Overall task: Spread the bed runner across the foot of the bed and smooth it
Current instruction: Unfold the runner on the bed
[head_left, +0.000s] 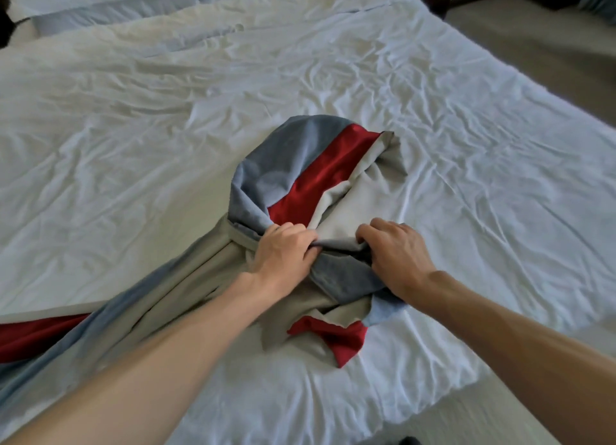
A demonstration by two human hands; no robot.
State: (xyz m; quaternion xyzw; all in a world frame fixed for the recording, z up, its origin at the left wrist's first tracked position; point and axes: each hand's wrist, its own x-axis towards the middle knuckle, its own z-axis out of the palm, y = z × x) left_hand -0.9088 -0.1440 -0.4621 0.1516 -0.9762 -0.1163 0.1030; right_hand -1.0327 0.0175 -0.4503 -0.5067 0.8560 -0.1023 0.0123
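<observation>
1. The bed runner (300, 191), a long cloth in grey-blue, red and pale grey, is lying bunched and twisted on the white duvet (466, 151) near the foot of the bed (433, 408), nowhere near flat.
2. One length of it is trailing off toward the left edge of the view in a rope-like bundle, while a looser lobe is fanning out toward the middle of the bed and a red corner is poking out near the foot.
3. The left hand (283, 251) is gripping a fistful of the runner where the folds gather; its grip is closed tight on the cloth.
4. The right hand (396, 254) is sitting just beside it, fingers curled into the same knot of fabric, grip likewise closed on the runner.
5. As I am judging it, the work is barely under way: the runner is on the bed, but the untangling is only starting.
6. What is remaining looks like nearly everything: opening the folds, drawing the cloth across the foot, squaring it, and smoothing.
7. The duvet beneath is looking creased too.
</observation>
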